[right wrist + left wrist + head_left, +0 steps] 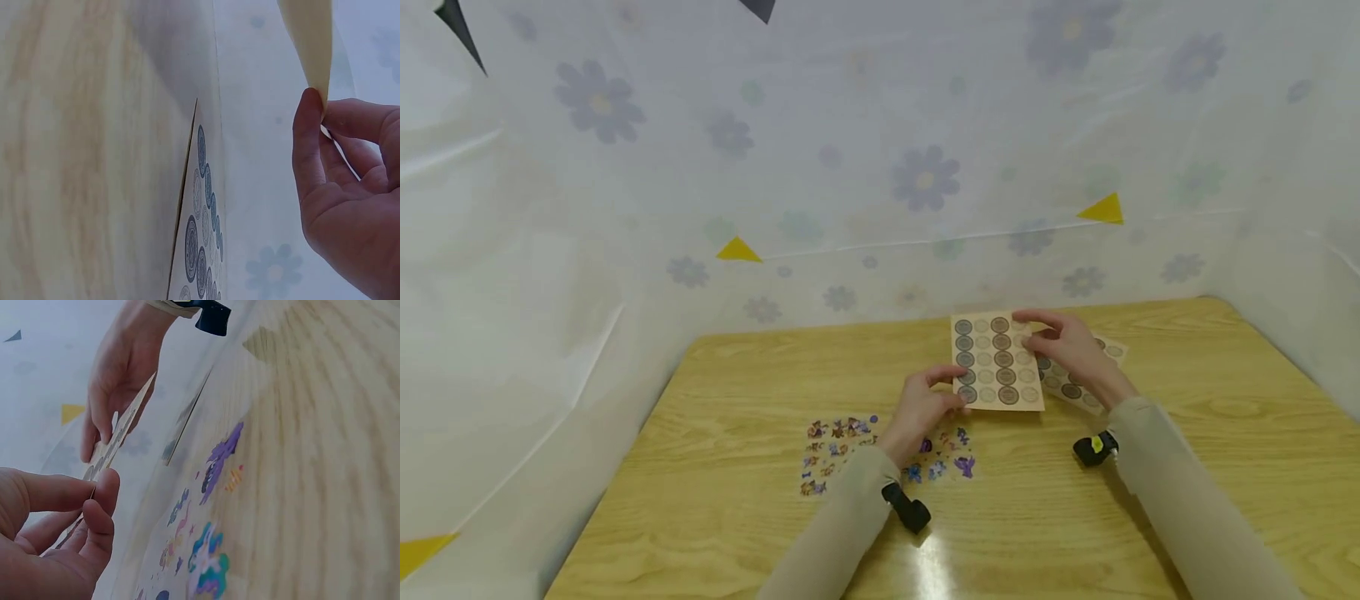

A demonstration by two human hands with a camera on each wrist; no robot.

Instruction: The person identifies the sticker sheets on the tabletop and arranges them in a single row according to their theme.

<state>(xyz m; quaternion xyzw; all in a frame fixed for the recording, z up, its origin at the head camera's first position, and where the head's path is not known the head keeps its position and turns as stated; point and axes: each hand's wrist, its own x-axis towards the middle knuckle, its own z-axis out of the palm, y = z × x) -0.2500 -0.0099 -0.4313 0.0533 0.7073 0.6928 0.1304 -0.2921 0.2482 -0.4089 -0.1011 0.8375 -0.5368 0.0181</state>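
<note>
A cream sticker sheet (996,367) with columns of round stamp-like stickers is held up above the table. My left hand (919,412) pinches its lower left edge between thumb and fingers. At the upper right edge, my right hand (1075,354) pinches the same sheet, which looks edge-on and slightly bent in the right wrist view. A second round-sticker sheet (203,231) lies on the table beneath the right hand, partly covered. Under the left forearm are clear sheets of small cartoon stickers (835,450), with purple and blue figures (222,462) to the right.
The wooden table (700,533) is bordered by a pale flower-print curtain (880,192) at the back and sides. Yellow triangles (1101,208) mark the curtain. Each wrist wears a black camera strap (906,507).
</note>
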